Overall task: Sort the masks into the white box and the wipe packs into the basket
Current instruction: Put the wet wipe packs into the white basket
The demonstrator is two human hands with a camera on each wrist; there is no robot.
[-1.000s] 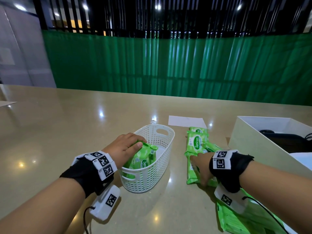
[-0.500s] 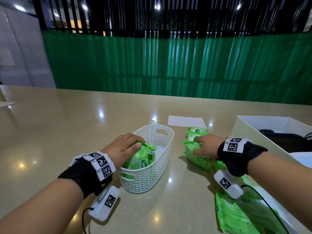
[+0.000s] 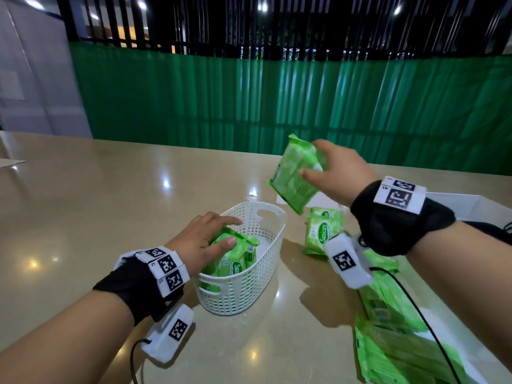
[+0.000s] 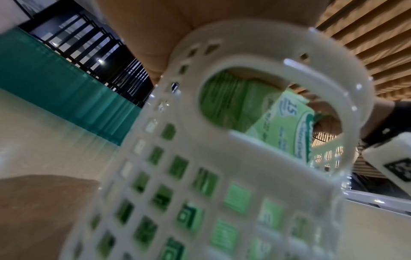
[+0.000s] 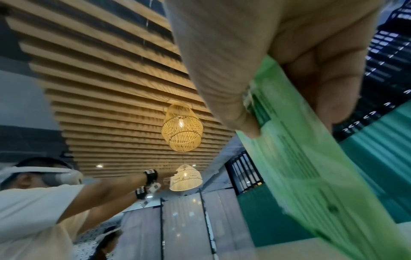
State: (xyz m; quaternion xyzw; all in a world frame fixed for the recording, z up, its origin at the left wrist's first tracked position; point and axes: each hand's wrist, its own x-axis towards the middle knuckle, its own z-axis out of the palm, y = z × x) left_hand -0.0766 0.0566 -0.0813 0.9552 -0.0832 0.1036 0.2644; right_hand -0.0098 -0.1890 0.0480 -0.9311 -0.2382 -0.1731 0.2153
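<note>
The right hand [image 3: 332, 173] has lifted a wipe pack [image 3: 296, 176] off the bench [image 3: 83, 203], pinched thumb-to-fingers above the basket [image 3: 249, 286] — the left hand [image 3: 194, 242] clasps a stowed pack [image 3: 237, 261], apparently to keep room.

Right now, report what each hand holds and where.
Right hand: mid-air wipe pack, pinched by its right edge. Left hand: second pack, gripped by its top, in the basket.

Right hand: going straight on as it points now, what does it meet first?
Probably nothing: the right hand, gripping a wipe pack, points left, seemingly above the basket; depth is unclear.
</note>
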